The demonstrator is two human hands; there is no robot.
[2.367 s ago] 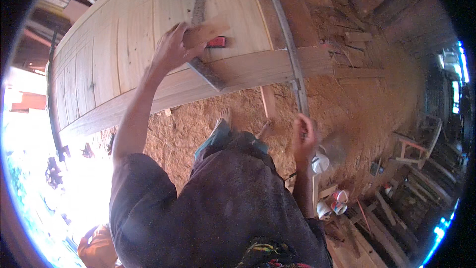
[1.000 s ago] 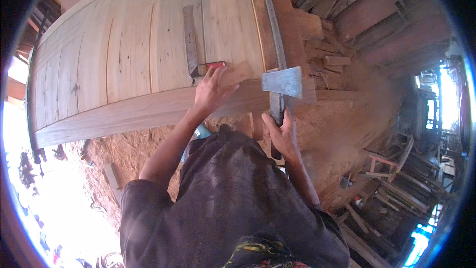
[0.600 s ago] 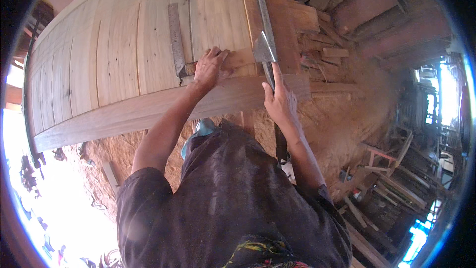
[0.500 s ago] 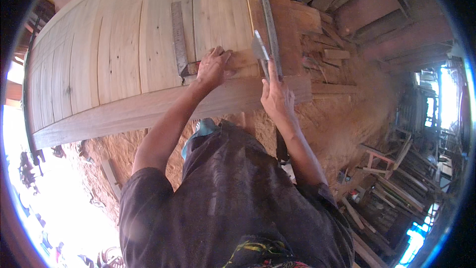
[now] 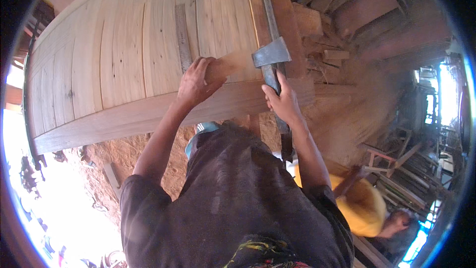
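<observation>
A hatchet (image 5: 270, 53) is in my right hand (image 5: 283, 100), its grey head lying just above the fingers at the right edge of a wooden plank panel (image 5: 124, 44). My fingers are closed around its handle. Near the panel's front edge, my left hand (image 5: 197, 83) grips a small wood block (image 5: 221, 68), which is blurred at its far end. Beside that hand, the flat blade of a square (image 5: 182, 37) lies on the planks; its lower end is hidden by the hand.
A long metal bar clamp (image 5: 267, 2) runs along the panel's right side. Stacked boards (image 5: 367, 15) and scrap wood lie at the right, with sawdust on the floor (image 5: 342, 114). A person in a yellow shirt (image 5: 364, 208) is behind my right arm.
The hatchet head has turned from edge-on to broadside. My left hand has shifted left and lifted, now with a wood block in it. A person in yellow has appeared at lower right.
</observation>
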